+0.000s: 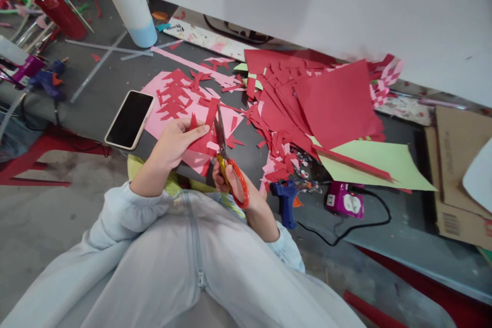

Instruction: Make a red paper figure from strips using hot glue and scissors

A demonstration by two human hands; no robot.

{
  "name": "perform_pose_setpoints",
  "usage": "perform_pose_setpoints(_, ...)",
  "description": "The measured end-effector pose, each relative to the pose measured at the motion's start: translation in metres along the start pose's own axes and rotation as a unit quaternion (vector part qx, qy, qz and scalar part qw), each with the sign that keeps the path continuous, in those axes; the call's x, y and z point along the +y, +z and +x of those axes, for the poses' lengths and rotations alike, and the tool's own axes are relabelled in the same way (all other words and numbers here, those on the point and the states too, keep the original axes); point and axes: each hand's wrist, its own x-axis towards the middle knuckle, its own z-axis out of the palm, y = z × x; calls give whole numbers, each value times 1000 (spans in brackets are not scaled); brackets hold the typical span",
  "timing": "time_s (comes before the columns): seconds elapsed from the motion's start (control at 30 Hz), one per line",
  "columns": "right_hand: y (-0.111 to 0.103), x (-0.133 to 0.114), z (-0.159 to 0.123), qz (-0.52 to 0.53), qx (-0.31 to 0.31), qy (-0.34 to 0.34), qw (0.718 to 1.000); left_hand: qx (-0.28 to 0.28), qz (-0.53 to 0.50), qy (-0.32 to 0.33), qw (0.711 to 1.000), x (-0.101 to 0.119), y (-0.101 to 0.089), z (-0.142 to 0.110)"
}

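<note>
My left hand (175,144) pinches a small piece of red paper (203,136) above the table edge, thumb on top. My right hand (230,180) is closed through the orange and yellow handles of a pair of scissors (226,156). The blades point up and away and meet the red paper beside my left thumb. Under the paper lies a pink sheet (169,107) strewn with red cuttings. I wear a pale grey zipped jacket.
A black phone (129,119) lies left of the pink sheet. A pile of red sheets (326,102) and a green sheet (388,164) lie to the right. A blue glue gun (286,202) and purple power adapter (344,202) sit near the edge. A white bottle (128,0) stands behind.
</note>
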Motion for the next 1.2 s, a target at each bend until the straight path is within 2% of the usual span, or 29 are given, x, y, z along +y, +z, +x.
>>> perform_pose_setpoints(0.33, 2, -2, 0, 21, 3, 10, 1000, 7, 60, 27, 998, -2, -2, 3)
perform_pose_setpoints(0.9, 6, -9, 0, 49, -1, 16, 999, 22, 68, 40, 997, -2, -1, 2)
perform_pose_setpoints(1.07, 7, -11, 11, 90, 39, 6, 995, 32, 97, 46, 994, -3, -4, 2)
perform_pose_setpoints(1.2, 6, -25, 18, 134, 70, -18, 988, 26, 145, 63, 987, -2, -7, 1)
